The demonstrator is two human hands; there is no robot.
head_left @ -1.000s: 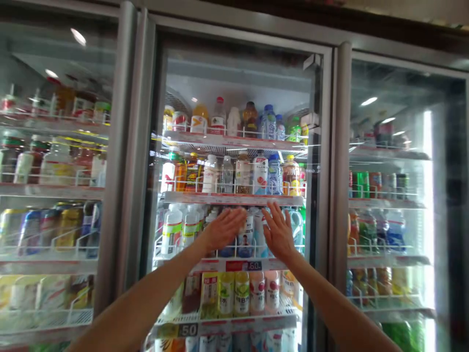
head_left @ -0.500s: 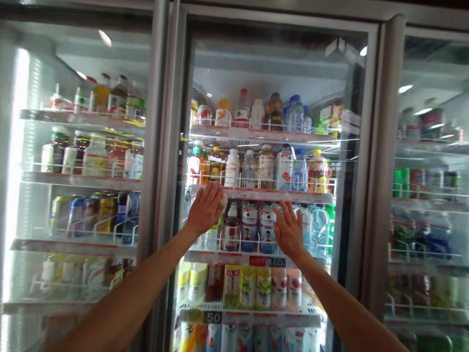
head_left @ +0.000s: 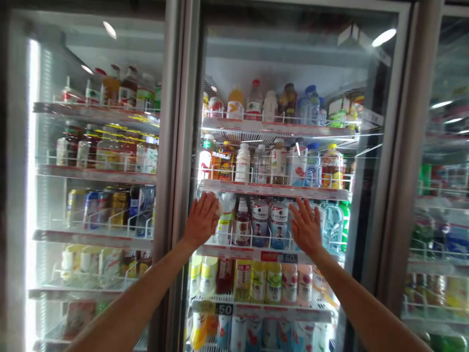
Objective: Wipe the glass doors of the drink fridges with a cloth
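Observation:
My left hand (head_left: 201, 220) lies flat against the closed glass door (head_left: 293, 54) of a drinks cooler, its fingers stretched and close together. A pale, cloth-like wad (head_left: 219, 209) peeks out from under its fingers, mostly hidden by them. To its right, my right hand (head_left: 306, 227) is raised with spread fingers in front of the glass, with nothing seen in it. Whether it touches the pane I cannot tell. Behind the glass, between the hands, stand a dark bottle (head_left: 242, 226) and blue-labelled bottles (head_left: 279, 224).
A metal door frame (head_left: 179, 146) runs upright left of my left hand, and another frame (head_left: 406, 161) stands on the right. Shelves of bottles and cans fill the left cooler (head_left: 95, 171). A price strip (head_left: 245, 253) crosses below my hands. Reflected lights streak the glass.
My left hand has slid left and slightly down relative to the shelves, the pale wad moving with it. My right hand stays raised with fingers spread. The whole view has shifted left.

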